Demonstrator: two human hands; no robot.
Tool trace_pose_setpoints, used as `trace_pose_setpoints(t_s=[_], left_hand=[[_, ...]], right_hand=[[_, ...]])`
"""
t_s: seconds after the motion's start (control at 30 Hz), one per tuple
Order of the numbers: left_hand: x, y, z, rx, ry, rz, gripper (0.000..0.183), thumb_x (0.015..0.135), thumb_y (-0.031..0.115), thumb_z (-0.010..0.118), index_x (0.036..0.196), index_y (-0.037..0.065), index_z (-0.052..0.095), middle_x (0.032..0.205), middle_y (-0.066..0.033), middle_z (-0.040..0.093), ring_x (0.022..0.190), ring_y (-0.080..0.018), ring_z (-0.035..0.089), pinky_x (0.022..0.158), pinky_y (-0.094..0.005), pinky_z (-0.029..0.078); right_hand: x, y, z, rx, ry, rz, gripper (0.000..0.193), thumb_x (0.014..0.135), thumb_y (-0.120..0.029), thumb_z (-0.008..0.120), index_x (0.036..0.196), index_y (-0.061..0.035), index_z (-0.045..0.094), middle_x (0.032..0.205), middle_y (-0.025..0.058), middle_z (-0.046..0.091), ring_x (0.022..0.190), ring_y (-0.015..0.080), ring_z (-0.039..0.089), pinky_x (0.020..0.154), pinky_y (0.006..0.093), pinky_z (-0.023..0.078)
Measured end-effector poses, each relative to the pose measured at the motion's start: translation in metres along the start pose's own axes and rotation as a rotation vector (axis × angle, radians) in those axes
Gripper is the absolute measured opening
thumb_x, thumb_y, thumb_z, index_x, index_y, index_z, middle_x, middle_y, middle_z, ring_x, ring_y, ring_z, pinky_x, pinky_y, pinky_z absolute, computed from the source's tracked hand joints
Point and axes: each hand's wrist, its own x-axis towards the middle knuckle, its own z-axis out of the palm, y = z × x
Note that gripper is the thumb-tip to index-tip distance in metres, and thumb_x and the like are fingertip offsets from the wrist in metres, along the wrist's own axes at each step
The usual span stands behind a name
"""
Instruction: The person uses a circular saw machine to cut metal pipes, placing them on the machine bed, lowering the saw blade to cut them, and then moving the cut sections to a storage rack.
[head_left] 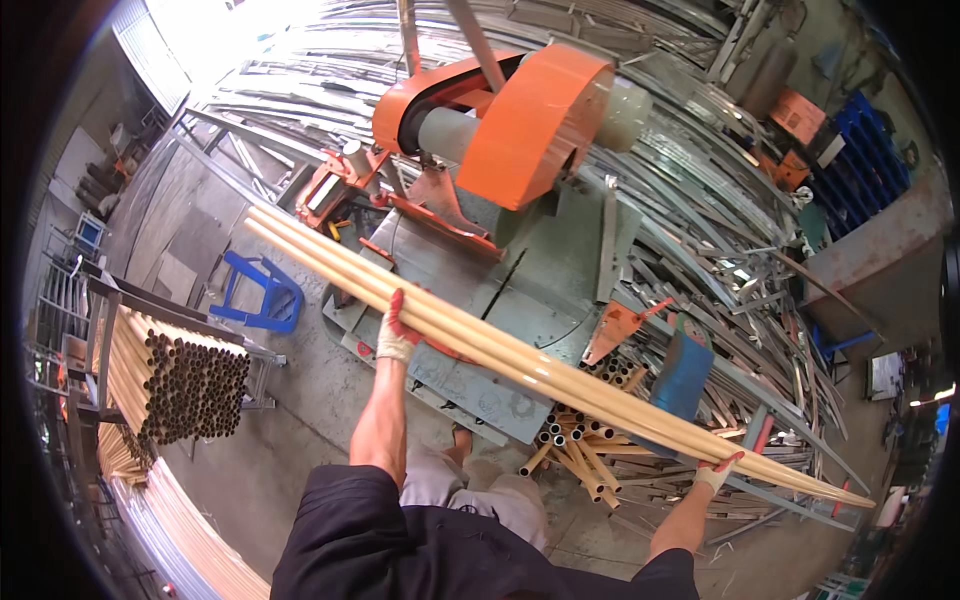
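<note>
A bundle of several long tan tubes [545,372] slants across in front of me, from far left to near right. Gloved in red and white, my left hand [398,328] is closed round the bundle left of its middle. Near the right end, my right hand [716,470] grips it too, with the thumb showing along the tubes. Behind the bundle stands a cut-off saw with an orange guard [535,125] and a grey metal table [440,250]. The tubes pass over the table's near part; whether they touch it I cannot tell.
Short cut tubes [590,462] lie heaped beside the saw, near a blue curved sheet [683,375]. A blue stool [260,290] stands left. Farther left, a rack holds stacked tubes [195,390]. Long metal bars [690,200] fill the floor behind and right of the saw.
</note>
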Motion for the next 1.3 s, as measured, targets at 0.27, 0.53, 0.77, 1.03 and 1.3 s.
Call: trace_pose_setpoints(t_s=[0.27,0.53,0.77,1.03,1.3], left_hand=[[0.015,-0.082,-0.003,-0.088,0.153,-0.099,0.044,0.083,0.021,0.083,0.12,0.009,0.064,0.112,-0.0075,0.069,0.107,-0.0269,0.065,0.098,-0.0485,0.052],[0.026,-0.18,0.044,-0.042,0.109,-0.224,0.038,0.084,0.019,0.081,0.117,0.007,0.065,0.113,-0.0069,0.07,0.109,-0.0258,0.065,0.1,-0.0472,0.052],[0.078,-0.189,0.037,-0.024,0.139,-0.207,0.039,0.087,0.024,0.079,0.119,0.011,0.061,0.116,-0.0064,0.068,0.108,-0.0263,0.065,0.096,-0.0486,0.054],[0.092,-0.183,0.052,0.15,0.172,-0.173,0.044,0.09,0.031,0.076,0.124,0.011,0.058,0.119,-0.0086,0.066,0.112,-0.0297,0.062,0.098,-0.0525,0.052],[0.034,-0.089,0.145,1.558,0.449,-0.329,0.068,0.091,0.064,0.059,0.104,-0.002,0.068,0.093,-0.0164,0.071,0.083,-0.0298,0.072,0.067,-0.0448,0.06]], right_hand=[[-0.034,0.108,0.06,0.092,-0.152,0.077,0.075,0.083,-0.06,0.074,0.136,-0.0116,0.054,0.134,0.0125,0.059,0.118,0.0318,0.059,0.102,0.0547,0.049],[0.047,0.065,0.041,0.082,-0.137,0.127,0.063,0.094,-0.042,0.069,0.144,-0.0088,0.048,0.137,0.0134,0.057,0.123,0.0321,0.056,0.101,0.0511,0.05],[0.048,0.094,0.087,0.066,-0.127,0.089,0.067,0.097,-0.045,0.062,0.149,-0.0104,0.038,0.146,0.0148,0.048,0.129,0.033,0.05,0.109,0.0488,0.042],[0.064,0.082,0.086,0.031,-0.168,0.245,0.059,0.094,-0.036,0.069,0.144,-0.0133,0.045,0.14,0.0147,0.051,0.126,0.0298,0.051,0.106,0.044,0.044],[0.062,0.095,0.078,0.033,-0.124,0.172,0.06,0.081,-0.037,0.08,0.129,-0.007,0.062,0.127,0.0115,0.066,0.115,0.032,0.063,0.1,0.0494,0.051]])
